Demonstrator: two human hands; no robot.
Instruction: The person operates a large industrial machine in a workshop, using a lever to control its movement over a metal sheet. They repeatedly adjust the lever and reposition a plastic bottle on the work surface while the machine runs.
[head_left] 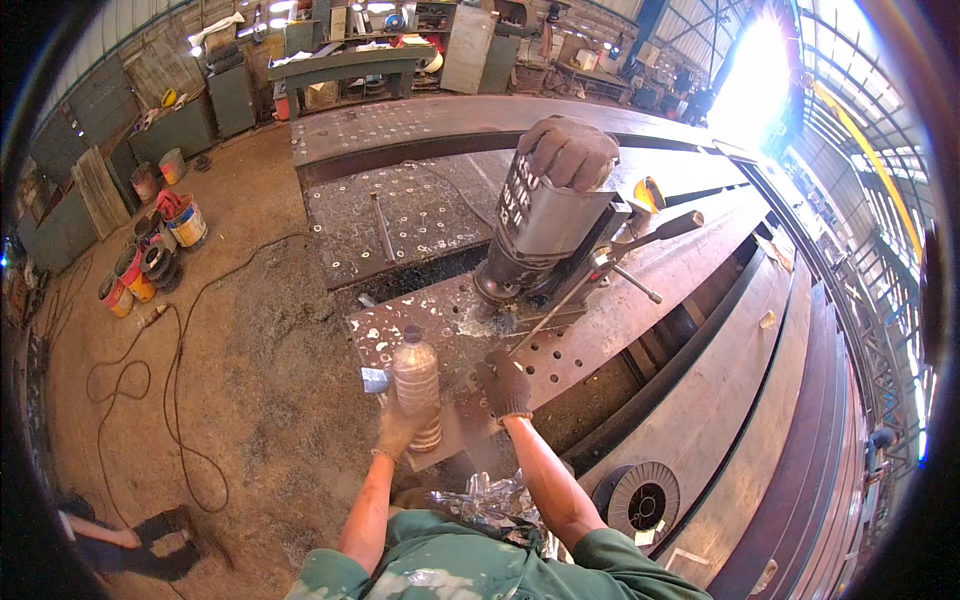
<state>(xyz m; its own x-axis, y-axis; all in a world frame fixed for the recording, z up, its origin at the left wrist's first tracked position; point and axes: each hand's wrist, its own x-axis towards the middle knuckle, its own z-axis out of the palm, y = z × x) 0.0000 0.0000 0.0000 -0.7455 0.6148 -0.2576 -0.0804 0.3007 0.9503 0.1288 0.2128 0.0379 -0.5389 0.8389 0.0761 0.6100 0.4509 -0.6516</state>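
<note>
A bottle (416, 368) is at the steel plate (605, 322)'s near left edge, beside open floor (230, 390); it's clear, ribbed, dark-capped. The left hand (404, 424) grasps it; the gloved right hand (504, 384) meets a thin rod (556, 310), grip unclear.

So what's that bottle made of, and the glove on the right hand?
The bottle looks like clear, slightly shiny plastic, because its ridged sides seem see-through. The right-hand glove seems dull, dark fabric, judging by its snug cuff; whether it's coated, I can't tell.
</note>
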